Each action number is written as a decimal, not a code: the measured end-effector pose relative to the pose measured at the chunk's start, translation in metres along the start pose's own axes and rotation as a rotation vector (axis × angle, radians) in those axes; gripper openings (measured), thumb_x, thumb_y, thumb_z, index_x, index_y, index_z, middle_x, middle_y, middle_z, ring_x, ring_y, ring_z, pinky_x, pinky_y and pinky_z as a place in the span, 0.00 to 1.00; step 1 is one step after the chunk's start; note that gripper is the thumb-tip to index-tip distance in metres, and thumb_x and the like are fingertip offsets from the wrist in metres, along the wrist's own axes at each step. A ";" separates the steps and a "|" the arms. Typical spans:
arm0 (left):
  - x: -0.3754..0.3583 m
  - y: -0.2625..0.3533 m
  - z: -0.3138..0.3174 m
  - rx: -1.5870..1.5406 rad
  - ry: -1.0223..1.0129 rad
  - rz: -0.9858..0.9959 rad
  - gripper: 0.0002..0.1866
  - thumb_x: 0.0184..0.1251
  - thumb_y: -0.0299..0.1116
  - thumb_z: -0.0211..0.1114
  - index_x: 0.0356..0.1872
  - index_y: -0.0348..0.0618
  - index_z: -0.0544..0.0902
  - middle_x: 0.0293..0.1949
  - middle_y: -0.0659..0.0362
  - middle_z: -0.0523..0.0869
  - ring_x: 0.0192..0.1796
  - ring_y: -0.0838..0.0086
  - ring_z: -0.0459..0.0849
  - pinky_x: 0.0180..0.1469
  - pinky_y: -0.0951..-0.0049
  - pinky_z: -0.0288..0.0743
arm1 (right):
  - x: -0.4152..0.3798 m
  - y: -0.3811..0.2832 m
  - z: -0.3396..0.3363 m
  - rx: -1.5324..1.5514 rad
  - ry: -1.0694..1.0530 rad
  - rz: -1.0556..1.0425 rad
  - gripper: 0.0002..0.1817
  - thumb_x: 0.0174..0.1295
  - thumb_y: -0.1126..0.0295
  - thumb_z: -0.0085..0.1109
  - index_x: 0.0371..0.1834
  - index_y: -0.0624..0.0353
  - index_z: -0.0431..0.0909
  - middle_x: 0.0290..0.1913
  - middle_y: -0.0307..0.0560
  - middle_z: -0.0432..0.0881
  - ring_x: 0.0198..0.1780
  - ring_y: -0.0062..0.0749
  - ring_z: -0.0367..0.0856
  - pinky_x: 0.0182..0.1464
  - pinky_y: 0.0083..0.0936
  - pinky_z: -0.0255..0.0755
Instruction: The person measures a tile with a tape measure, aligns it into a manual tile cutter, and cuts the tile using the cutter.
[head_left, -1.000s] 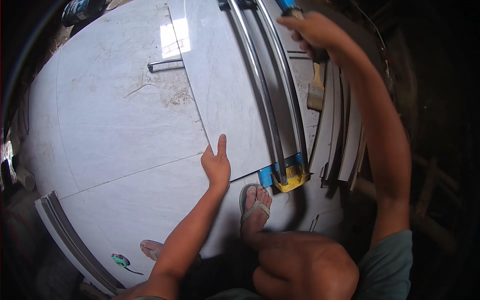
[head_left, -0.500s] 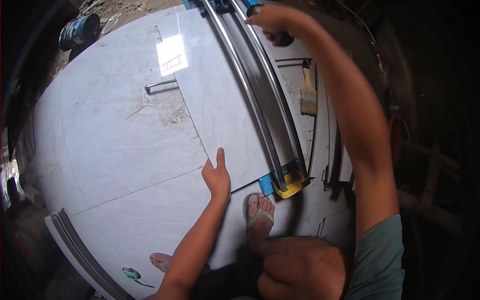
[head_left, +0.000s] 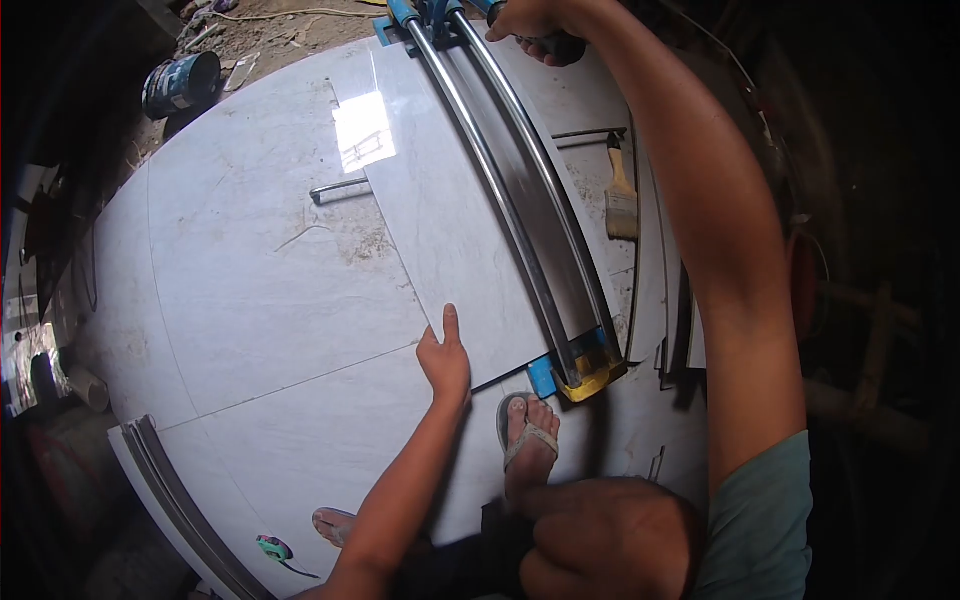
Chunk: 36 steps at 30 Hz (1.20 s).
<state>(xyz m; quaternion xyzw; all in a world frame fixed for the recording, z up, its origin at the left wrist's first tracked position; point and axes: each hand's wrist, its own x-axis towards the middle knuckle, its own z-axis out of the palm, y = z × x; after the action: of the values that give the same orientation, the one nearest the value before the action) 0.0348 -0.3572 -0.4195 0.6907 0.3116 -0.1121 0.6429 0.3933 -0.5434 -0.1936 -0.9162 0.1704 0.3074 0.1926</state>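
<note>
A manual tile cutter with two steel rails lies lengthwise in front of me, its near end yellow and blue. Beneath the rails rests a pale, glossy tile. My left hand grips the near left corner of this tile, thumb on top; its other fingers are partly hidden. At the far end, my right hand is wrapped around the dark handle of the cutter, beside the blue carriage on the rails.
A paintbrush and narrow tile strips lie right of the cutter. A metal support arm pokes out on the left. Nearer are a green tape measure and grey trim lengths. A paint can lies at the far left.
My right hand has moved a little farther away along the rails with the handle. The whole view has shifted slightly, and the blue carriage now shows more. My left hand stays at the tile corner.
</note>
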 end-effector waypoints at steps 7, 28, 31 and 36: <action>0.001 -0.002 0.000 -0.012 0.001 -0.013 0.27 0.78 0.49 0.65 0.35 0.26 0.83 0.29 0.50 0.84 0.34 0.73 0.75 0.43 0.64 0.74 | 0.000 0.016 0.009 0.167 0.131 -0.146 0.20 0.70 0.60 0.64 0.24 0.64 0.81 0.20 0.44 0.76 0.20 0.31 0.71 0.26 0.37 0.67; 0.007 -0.013 0.000 0.050 0.046 0.023 0.32 0.74 0.53 0.67 0.26 0.25 0.80 0.18 0.43 0.77 0.24 0.65 0.71 0.33 0.55 0.69 | -0.008 0.069 0.124 0.192 0.288 -0.135 0.19 0.73 0.53 0.59 0.38 0.60 0.80 0.21 0.41 0.76 0.20 0.28 0.79 0.21 0.31 0.75; 0.007 -0.017 0.003 0.029 0.074 0.046 0.33 0.74 0.54 0.67 0.24 0.26 0.77 0.16 0.46 0.72 0.23 0.67 0.66 0.30 0.55 0.67 | -0.017 0.051 0.062 0.070 0.230 -0.230 0.28 0.69 0.42 0.61 0.42 0.62 0.81 0.23 0.40 0.76 0.20 0.25 0.77 0.20 0.27 0.73; 0.013 -0.026 0.002 0.059 0.043 0.026 0.34 0.72 0.56 0.68 0.27 0.25 0.81 0.19 0.42 0.79 0.24 0.65 0.71 0.32 0.54 0.69 | -0.036 -0.017 -0.009 -0.134 0.185 0.071 0.25 0.66 0.48 0.68 0.42 0.64 0.84 0.31 0.49 0.84 0.26 0.34 0.79 0.33 0.36 0.80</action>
<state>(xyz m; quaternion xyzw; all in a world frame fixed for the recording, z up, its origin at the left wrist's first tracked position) 0.0302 -0.3560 -0.4480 0.7157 0.3132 -0.0981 0.6165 0.3780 -0.5261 -0.1606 -0.9448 0.1988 0.2391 0.1035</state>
